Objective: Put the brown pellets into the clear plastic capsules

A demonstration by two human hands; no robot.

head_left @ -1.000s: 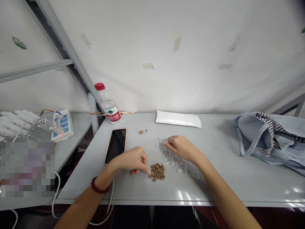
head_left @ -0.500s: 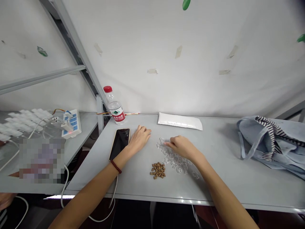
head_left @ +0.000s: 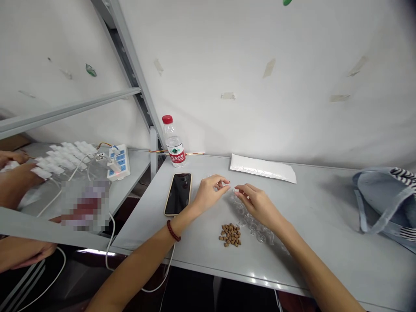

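Observation:
Near the middle of the grey table (head_left: 201,242), my left hand (head_left: 212,190) and my right hand (head_left: 255,201) are raised with their fingertips facing each other, a small gap between them. Each hand pinches thumb against fingers; a small clear thing seems to show at the tips, too small to make out. Clear plastic pieces (head_left: 260,235) lie in a loose pile beneath and beside my right hand, partly hidden by it. A small heap of brown nuggets (head_left: 230,235) sits nearer the front edge, left of that pile.
A phone (head_left: 178,193) lies left of my left hand, with a water bottle (head_left: 177,151) behind it. A white packet (head_left: 263,168) rests by the wall. At right is a blue bag (head_left: 383,203). Another person's hands and a power strip (head_left: 118,164) are at left.
My left hand has lifted off the table beside the phone and moved right, its fingers now pinched. My right hand has come up from the clear pieces to face it. The view has shifted left.

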